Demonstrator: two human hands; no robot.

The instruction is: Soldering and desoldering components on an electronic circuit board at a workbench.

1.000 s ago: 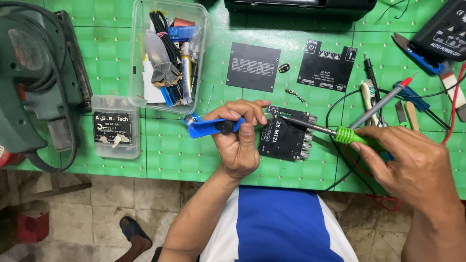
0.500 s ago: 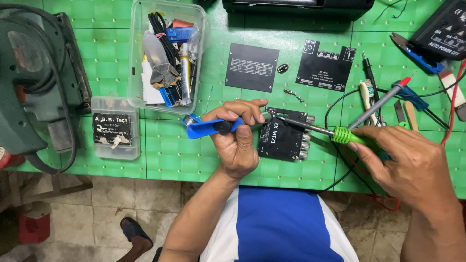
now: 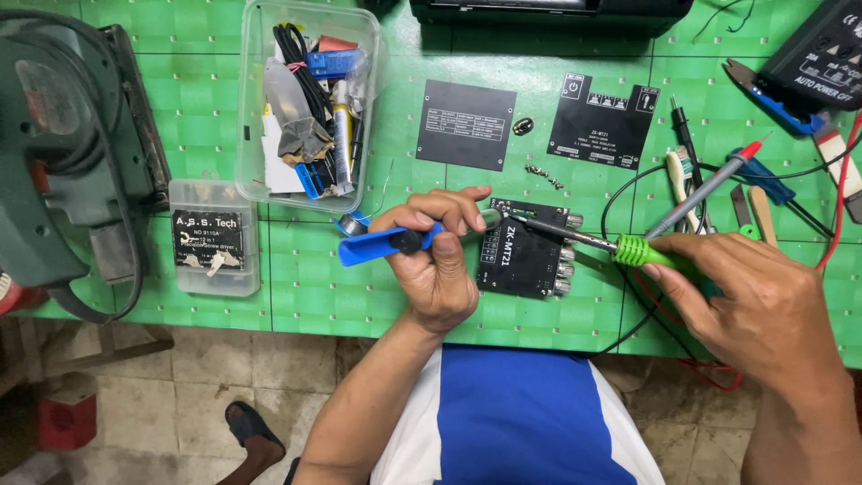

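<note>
Black circuit board just beside left grip.

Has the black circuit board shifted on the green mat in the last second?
No. The black circuit board sits at the same spot below the two black plates, under the soldering iron tip.

Black circuit board under iron tip
</note>
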